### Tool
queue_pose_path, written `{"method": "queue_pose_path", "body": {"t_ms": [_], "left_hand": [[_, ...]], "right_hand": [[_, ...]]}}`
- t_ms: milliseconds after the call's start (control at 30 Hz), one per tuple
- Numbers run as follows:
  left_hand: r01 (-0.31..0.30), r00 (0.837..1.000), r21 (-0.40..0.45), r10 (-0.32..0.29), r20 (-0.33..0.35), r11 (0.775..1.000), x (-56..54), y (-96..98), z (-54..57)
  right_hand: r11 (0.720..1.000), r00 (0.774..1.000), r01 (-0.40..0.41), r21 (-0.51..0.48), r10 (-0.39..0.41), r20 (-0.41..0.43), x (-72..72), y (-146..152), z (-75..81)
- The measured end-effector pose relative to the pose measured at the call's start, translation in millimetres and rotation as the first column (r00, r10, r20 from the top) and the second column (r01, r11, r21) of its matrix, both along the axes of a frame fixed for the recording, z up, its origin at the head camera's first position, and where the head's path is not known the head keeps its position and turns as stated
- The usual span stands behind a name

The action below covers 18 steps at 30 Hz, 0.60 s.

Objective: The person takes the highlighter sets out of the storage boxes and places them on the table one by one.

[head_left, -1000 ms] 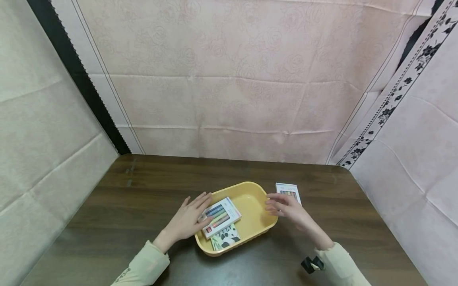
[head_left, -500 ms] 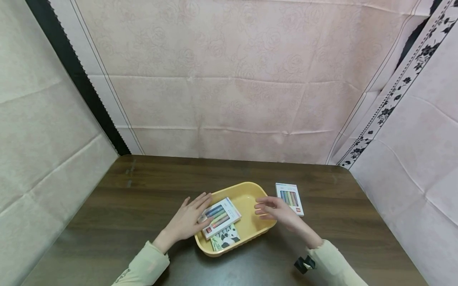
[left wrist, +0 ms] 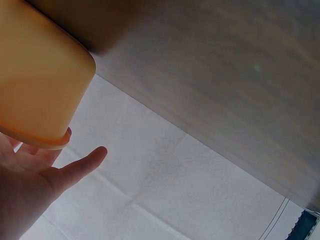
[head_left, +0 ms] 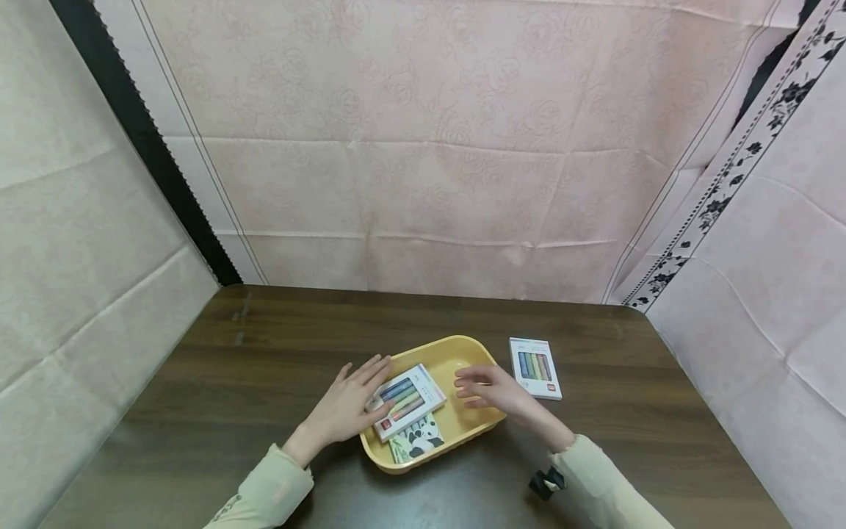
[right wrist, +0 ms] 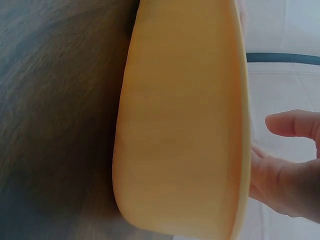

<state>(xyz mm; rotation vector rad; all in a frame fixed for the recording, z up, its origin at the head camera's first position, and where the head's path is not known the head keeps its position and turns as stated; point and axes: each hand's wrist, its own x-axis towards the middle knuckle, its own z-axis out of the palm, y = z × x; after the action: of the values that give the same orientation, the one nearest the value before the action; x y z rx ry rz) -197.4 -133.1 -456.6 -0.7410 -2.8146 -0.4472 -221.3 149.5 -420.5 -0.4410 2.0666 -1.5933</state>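
Note:
A yellow plastic basin [head_left: 457,354] stands on the table, tilted diagonally in the head view. Inside its left part lies a white box [head_left: 415,391] with a window showing coloured sticks, partly over a panda-printed box [head_left: 425,439]. My left hand [head_left: 353,402] rests at the left rim, fingers extended, its thumb over the white box's edge. Above the right part of the basin hovers my right hand [head_left: 485,389], fingers loosely bent with nothing between them. In the right wrist view, that thumb and fingers [right wrist: 292,123] are apart beyond the basin's rim.
A second white box [head_left: 534,371] with coloured sticks lies on the table to the right of the basin. The dark wooden table [head_left: 317,323] ends against a pale patterned cloth [head_left: 410,191]. A small black device [head_left: 546,483] sits at the right sleeve.
My right hand has moved left from beside the white box on the table to over the basin, uncovering that box. My left hand and the boxes stay where they were.

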Motion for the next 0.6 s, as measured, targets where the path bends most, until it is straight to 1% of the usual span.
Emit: {"method": "queue_pose_path", "body": {"t_ms": [200, 333, 500, 600], "left_hand": [[-0.002, 1.000, -0.010, 0.002, 0.011, 1.000, 0.1, -0.1, 1.1], [0.001, 1.000, -0.010, -0.001, 0.019, 1.000, 0.0, 0.0, 2.5], [0.009, 1.000, -0.006, -0.009, -0.002, 1.000, 0.0, -0.5, 2.4], [0.012, 1.000, -0.004, -0.012, -0.014, 1.000, -0.1, -1.0, 1.7]], "right_hand": [[0.999, 1.000, -0.020, 0.029, 0.021, -0.022, -2.3, -7.7, -2.7], [0.999, 1.000, -0.008, 0.034, 0.008, -0.006, -3.1, -12.3, -4.6], [0.999, 1.000, 0.010, 0.040, -0.010, 0.013, -3.7, -17.9, -6.7], [0.999, 1.000, 0.002, 0.043, -0.003, 0.012, -4.1, -20.5, -7.4]]}}
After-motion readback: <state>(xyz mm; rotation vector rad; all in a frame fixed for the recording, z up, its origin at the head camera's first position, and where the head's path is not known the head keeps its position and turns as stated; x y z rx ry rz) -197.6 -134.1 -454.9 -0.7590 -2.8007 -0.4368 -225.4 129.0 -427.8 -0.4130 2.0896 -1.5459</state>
